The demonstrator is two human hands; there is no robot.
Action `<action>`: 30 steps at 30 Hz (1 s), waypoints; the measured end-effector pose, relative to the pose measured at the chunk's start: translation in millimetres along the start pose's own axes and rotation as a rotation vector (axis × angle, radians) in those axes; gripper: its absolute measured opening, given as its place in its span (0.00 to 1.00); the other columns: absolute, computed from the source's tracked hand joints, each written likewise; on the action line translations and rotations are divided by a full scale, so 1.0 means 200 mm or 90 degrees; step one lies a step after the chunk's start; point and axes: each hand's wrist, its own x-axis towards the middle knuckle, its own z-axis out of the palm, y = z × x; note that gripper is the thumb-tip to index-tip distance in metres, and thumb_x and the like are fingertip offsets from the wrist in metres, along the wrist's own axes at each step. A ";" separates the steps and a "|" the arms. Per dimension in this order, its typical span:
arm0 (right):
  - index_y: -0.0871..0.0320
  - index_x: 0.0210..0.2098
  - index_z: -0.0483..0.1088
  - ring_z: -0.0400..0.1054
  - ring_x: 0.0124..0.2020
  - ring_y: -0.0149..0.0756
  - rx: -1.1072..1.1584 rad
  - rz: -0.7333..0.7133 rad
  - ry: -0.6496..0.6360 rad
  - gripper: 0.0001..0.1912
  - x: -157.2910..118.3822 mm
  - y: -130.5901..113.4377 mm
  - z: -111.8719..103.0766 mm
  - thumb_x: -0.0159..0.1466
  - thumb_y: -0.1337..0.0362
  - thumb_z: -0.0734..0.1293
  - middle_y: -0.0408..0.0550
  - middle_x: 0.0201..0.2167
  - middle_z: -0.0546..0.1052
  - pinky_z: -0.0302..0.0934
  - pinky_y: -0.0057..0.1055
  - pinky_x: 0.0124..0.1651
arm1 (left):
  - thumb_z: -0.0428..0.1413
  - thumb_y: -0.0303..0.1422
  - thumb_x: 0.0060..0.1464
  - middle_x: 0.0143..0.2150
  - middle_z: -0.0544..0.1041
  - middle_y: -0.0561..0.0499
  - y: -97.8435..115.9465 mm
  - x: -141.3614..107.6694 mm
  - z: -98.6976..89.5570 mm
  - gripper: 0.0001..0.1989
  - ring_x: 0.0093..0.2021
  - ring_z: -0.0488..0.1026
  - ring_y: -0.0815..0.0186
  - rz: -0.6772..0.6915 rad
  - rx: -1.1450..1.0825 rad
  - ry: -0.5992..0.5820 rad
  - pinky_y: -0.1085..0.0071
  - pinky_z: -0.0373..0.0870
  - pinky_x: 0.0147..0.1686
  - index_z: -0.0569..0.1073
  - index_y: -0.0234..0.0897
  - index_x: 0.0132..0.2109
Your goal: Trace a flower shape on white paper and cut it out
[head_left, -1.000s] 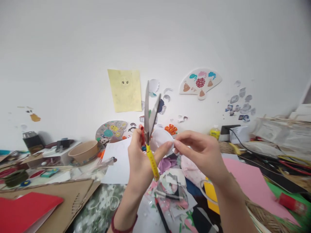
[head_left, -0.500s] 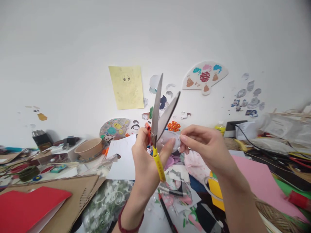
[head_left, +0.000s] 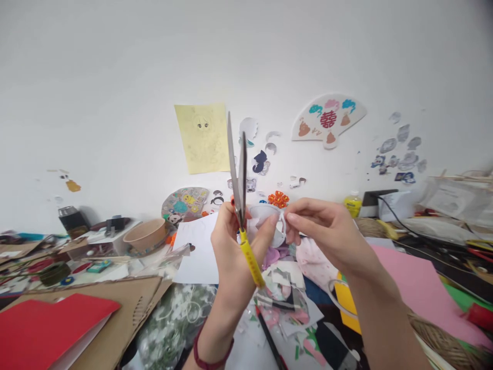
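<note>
Hands are raised close together. The left hand (head_left: 234, 252) is closed around the yellow-handled scissors (head_left: 251, 262), whose steel blades (head_left: 235, 174) point upward with their tips barely parted. The right hand (head_left: 329, 231) is curled rather than spread, its thumb and fingertips (head_left: 289, 218) pinching the right edge of a white paper cutout (head_left: 265, 218). The left thumb (head_left: 271, 220) rests against the same piece from the other side.

The cutout sits between the hands, just right of the blades, with its long axis running roughly across the view. The scissors stand almost upright, crossing that axis, with the handle low and to the right and the tips high. The blades are nearer the left hand; the right hand is nearer the cutout's far edge. Whether the paper lies between the blades cannot be told.

Below the cutout lies a heap of coloured paper scraps (head_left: 283, 293). To its right is a pink card sheet (head_left: 419, 288). To its left are a white paper sheet (head_left: 194, 252) and, farther off, a kraft paper bowl (head_left: 144, 236). Above it, a paper fan (head_left: 327, 121) is fixed to the wall.
</note>
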 end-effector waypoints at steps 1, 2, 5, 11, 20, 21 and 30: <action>0.57 0.35 0.79 0.72 0.25 0.28 0.001 -0.001 -0.003 0.07 0.00 0.00 0.00 0.63 0.60 0.74 0.42 0.23 0.76 0.67 0.23 0.28 | 0.69 0.36 0.48 0.30 0.64 0.58 0.00 0.00 0.00 0.20 0.29 0.62 0.71 -0.008 -0.005 0.001 0.70 0.60 0.29 0.63 0.41 0.34; 0.57 0.35 0.79 0.72 0.25 0.28 0.004 0.000 -0.007 0.07 0.00 0.00 0.00 0.64 0.60 0.74 0.42 0.23 0.76 0.67 0.23 0.29 | 0.69 0.36 0.48 0.30 0.63 0.59 0.00 0.00 0.00 0.20 0.28 0.62 0.71 -0.010 -0.010 0.006 0.70 0.60 0.29 0.63 0.41 0.34; 0.57 0.36 0.79 0.72 0.25 0.27 0.020 0.002 -0.019 0.07 0.00 0.00 0.00 0.64 0.60 0.73 0.42 0.23 0.76 0.67 0.23 0.29 | 0.69 0.35 0.48 0.30 0.62 0.59 -0.01 -0.01 0.01 0.19 0.29 0.62 0.71 0.002 -0.026 0.034 0.71 0.60 0.30 0.63 0.40 0.33; 0.57 0.38 0.80 0.71 0.26 0.28 0.009 0.004 -0.035 0.07 0.00 0.01 0.00 0.65 0.59 0.72 0.43 0.24 0.77 0.67 0.25 0.30 | 0.68 0.31 0.49 0.29 0.65 0.59 -0.03 -0.01 0.05 0.19 0.29 0.66 0.72 0.015 -0.105 0.055 0.73 0.64 0.31 0.62 0.40 0.33; 0.57 0.46 0.80 0.70 0.25 0.31 -0.004 0.005 -0.018 0.14 0.00 0.01 0.01 0.66 0.56 0.71 0.43 0.21 0.76 0.67 0.29 0.32 | 0.67 0.30 0.49 0.30 0.66 0.58 -0.10 0.00 0.09 0.19 0.30 0.69 0.71 0.040 -0.144 0.102 0.72 0.69 0.32 0.61 0.40 0.33; 0.57 0.47 0.80 0.70 0.25 0.30 -0.004 0.006 -0.020 0.14 0.00 0.01 0.01 0.66 0.56 0.71 0.43 0.21 0.76 0.66 0.29 0.32 | 0.67 0.30 0.49 0.30 0.66 0.59 -0.11 0.00 0.09 0.19 0.30 0.70 0.71 0.032 -0.151 0.099 0.71 0.70 0.34 0.61 0.40 0.33; 0.57 0.44 0.78 0.65 0.24 0.30 -0.016 0.008 0.003 0.14 0.01 0.04 0.00 0.66 0.54 0.70 0.40 0.21 0.72 0.60 0.30 0.31 | 0.67 0.29 0.49 0.32 0.73 0.57 -0.20 0.02 0.10 0.18 0.34 0.73 0.69 0.065 -0.175 0.090 0.68 0.70 0.40 0.61 0.39 0.33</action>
